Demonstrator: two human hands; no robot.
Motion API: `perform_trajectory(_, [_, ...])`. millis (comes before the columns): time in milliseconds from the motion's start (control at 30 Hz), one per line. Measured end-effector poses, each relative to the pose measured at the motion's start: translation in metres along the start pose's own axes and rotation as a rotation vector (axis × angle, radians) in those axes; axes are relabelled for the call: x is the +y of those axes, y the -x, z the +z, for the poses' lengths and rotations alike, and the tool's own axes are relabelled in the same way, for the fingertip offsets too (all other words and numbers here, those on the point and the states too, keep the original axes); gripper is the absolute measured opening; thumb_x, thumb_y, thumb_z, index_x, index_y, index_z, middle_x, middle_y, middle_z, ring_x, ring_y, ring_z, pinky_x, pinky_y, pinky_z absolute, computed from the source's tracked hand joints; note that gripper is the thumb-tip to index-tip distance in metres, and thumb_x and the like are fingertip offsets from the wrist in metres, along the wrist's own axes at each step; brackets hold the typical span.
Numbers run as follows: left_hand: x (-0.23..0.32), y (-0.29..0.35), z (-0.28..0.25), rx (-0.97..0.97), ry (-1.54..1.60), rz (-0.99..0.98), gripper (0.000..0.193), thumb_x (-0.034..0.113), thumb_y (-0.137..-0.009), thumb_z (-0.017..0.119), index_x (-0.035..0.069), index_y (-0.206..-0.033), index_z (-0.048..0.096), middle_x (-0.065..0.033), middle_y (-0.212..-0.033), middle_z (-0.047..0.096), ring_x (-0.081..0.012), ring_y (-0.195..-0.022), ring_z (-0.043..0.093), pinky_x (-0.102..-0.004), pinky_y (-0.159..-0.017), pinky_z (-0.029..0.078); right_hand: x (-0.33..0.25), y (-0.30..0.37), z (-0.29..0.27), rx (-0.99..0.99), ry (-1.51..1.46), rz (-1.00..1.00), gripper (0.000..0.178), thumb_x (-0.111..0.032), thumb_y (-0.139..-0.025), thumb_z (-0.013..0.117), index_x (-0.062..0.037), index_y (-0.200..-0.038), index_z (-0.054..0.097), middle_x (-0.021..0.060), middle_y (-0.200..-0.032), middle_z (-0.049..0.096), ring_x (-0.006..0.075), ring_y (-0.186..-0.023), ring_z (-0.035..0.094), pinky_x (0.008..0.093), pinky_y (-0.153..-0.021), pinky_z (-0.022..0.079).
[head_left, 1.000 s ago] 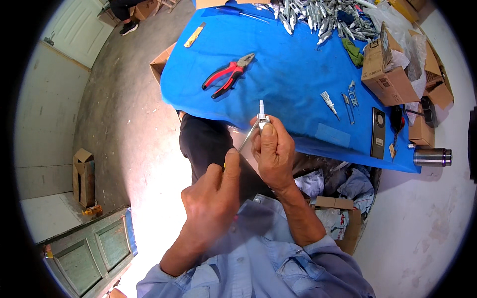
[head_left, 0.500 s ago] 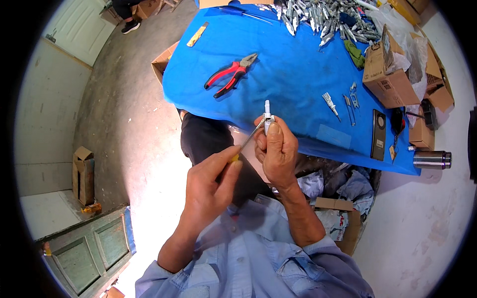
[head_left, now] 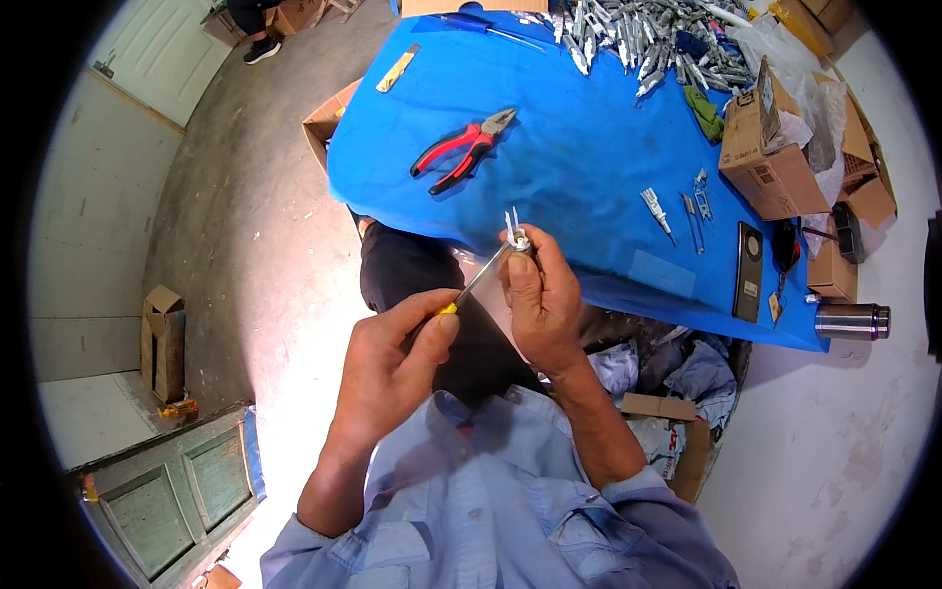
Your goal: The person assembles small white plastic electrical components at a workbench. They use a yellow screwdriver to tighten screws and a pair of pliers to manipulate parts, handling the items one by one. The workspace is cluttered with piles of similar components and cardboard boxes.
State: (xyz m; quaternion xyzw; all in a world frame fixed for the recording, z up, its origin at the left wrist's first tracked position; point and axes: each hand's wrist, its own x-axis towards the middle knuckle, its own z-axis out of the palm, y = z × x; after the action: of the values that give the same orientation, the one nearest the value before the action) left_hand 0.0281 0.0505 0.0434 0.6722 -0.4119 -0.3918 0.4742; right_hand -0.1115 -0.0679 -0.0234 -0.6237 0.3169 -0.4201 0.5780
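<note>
My left hand (head_left: 388, 363) grips a screwdriver (head_left: 479, 278) by its yellow handle, with the metal shaft pointing up and right. The shaft's tip meets a small white and metal part (head_left: 516, 236) pinched in my right hand (head_left: 542, 302). Two thin prongs stick up from that part. Both hands are held above my lap, just in front of the near edge of the blue-covered table (head_left: 589, 177).
On the blue cloth lie red-handled pliers (head_left: 465, 149), small metal pieces (head_left: 677, 208), a dark flat rectangular device (head_left: 750, 270) and a heap of metal parts (head_left: 648, 34) at the back. Cardboard boxes (head_left: 775, 147) stand at right, a steel flask (head_left: 852, 320) at the table corner.
My left hand has risen and brought the screwdriver tip up to the part in my right hand. The right hand has stayed about where it was.
</note>
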Motion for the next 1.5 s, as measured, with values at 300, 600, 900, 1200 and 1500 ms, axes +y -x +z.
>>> perform_trajectory(300, [-0.004,0.001,-0.017,-0.09,0.212,-0.134,0.025,0.014,-0.103,0.063,-0.002,-0.12,0.072,-0.0002,-0.084,0.066,-0.006,-0.073,0.059,-0.0223,-0.066,0.048,-0.009,-0.002,-0.014,-0.214,-0.27,0.114,0.026,-0.014,-0.108,0.056,0.0025,-0.127,0.055,0.001,-0.094,0.059,0.0059,-0.077,0.049,0.0222,-0.067,0.044])
perform_trajectory(600, [-0.038,0.012,0.001,-0.025,0.356,-0.058,0.027,0.016,-0.103,0.065,-0.002,-0.123,0.071,0.0,-0.083,0.066,-0.0049,-0.072,0.057,-0.0205,-0.065,0.046,-0.017,0.003,-0.008,-0.179,-0.02,0.014,0.026,-0.014,-0.107,0.055,0.0031,-0.126,0.054,0.0069,-0.092,0.06,0.0124,-0.079,0.054,0.0284,-0.071,0.046])
perform_trajectory(900, [-0.053,0.022,0.032,0.045,0.295,0.04,0.029,0.018,-0.106,0.06,-0.003,-0.124,0.069,0.0037,-0.071,0.057,-0.0028,-0.06,0.05,-0.0201,-0.055,0.038,-0.025,0.017,0.001,-0.159,-0.057,0.061,0.025,-0.016,-0.108,0.054,0.0028,-0.124,0.055,0.0092,-0.088,0.061,0.017,-0.073,0.057,0.0301,-0.067,0.047])
perform_trajectory(1200, [-0.041,0.016,0.017,0.03,0.094,0.101,0.028,0.017,-0.106,0.059,-0.004,-0.122,0.069,0.0012,-0.071,0.062,-0.0045,-0.061,0.054,-0.0212,-0.056,0.041,-0.015,0.011,0.001,-0.051,0.086,-0.218,0.028,-0.009,-0.1,0.066,0.0021,-0.124,0.058,0.0119,-0.09,0.065,0.0169,-0.075,0.062,0.0322,-0.066,0.051])
perform_trajectory(1500, [-0.03,0.02,0.0,0.1,-0.114,0.15,0.022,0.01,-0.1,0.064,-0.005,-0.115,0.072,-0.0037,-0.075,0.065,-0.0069,-0.066,0.057,-0.0238,-0.058,0.043,-0.019,0.006,-0.015,-0.006,0.134,-0.173,0.027,-0.006,-0.096,0.071,0.0027,-0.12,0.061,0.0133,-0.093,0.067,0.0186,-0.079,0.065,0.0308,-0.069,0.053])
